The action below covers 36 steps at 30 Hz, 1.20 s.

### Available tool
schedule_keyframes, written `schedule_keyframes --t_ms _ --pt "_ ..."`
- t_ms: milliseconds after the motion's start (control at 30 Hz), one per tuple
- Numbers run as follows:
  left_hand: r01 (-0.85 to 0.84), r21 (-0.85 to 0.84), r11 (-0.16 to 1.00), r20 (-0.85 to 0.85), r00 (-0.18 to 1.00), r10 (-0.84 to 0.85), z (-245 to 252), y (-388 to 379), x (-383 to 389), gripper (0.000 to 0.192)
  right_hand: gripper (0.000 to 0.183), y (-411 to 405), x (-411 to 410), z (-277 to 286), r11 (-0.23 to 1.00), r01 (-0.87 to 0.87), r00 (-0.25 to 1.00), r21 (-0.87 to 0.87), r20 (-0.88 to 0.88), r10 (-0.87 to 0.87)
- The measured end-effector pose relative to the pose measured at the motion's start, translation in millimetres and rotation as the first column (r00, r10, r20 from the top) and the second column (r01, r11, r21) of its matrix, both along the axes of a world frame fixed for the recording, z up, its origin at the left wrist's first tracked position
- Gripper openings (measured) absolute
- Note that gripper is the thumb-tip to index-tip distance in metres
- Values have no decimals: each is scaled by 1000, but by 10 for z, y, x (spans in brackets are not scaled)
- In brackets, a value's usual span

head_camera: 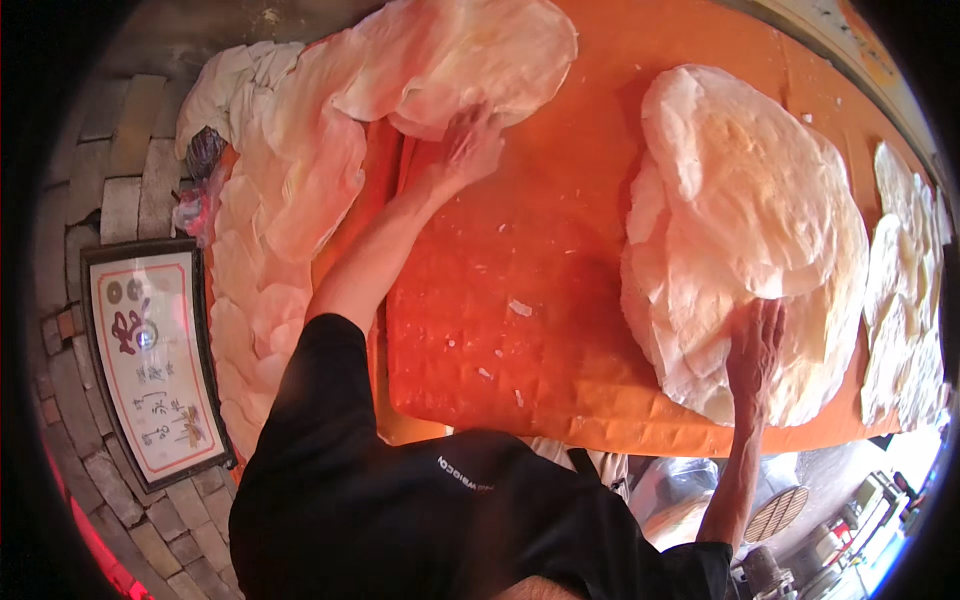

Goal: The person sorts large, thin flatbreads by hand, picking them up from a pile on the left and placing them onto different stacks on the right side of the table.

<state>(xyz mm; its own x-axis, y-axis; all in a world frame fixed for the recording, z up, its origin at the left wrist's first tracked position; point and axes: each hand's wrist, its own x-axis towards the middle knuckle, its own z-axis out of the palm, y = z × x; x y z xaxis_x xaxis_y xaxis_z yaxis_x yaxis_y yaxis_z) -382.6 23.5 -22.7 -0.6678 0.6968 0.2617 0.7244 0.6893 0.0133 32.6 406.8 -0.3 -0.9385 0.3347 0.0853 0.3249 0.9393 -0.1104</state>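
My left hand (472,146), slightly blurred, reaches to the near edge of a large, thin, pale round sheet (487,56) that looks like flatbread. Its fingers are apart and overlap the sheet's edge; contact is unclear. My right hand (754,352) lies over a thick stack of similar wrinkled sheets (675,300) on the right. Those fingers are straight and close together, their tips at the lower edge of the top folded sheet (750,195). Whether they pinch that edge is hidden. Both stacks rest on an orange covering (510,247) over the table.
Overlapping pale sheets (262,247) run down the left side. More sheets (900,300) lie at the far right. White flakes (519,307) dot the covering. A framed panel with writing (161,360) stands by the brick surface (124,199). Clear plastic bags (675,480) sit below the table's front edge.
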Motion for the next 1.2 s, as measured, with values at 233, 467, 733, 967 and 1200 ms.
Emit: schedule_keyframes --t_ms 233,467,733,967,1200 --pt "20 -48 999 -125 992 -26 12 -522 -472 26 32 -328 -241 378 1000 -23 988 14 -154 25" --pt "250 90 964 -52 968 -246 691 -330 239 27 29 -1385 -1002 532 422 151 965 -894 42 -257" --pt "315 437 842 410 764 -499 763 -464 1375 62 47 -2016 -1835 274 -539 68 893 -840 292 -343" --pt "-315 91 945 94 947 307 -45 -1052 -1017 27 25 -2041 -1997 878 292 22 969 -956 -52 -241" --pt "-471 -104 876 14 880 475 -212 -1354 -1827 34 21 -234 -1598 2615 965 -58 912 -257 -407 -53"
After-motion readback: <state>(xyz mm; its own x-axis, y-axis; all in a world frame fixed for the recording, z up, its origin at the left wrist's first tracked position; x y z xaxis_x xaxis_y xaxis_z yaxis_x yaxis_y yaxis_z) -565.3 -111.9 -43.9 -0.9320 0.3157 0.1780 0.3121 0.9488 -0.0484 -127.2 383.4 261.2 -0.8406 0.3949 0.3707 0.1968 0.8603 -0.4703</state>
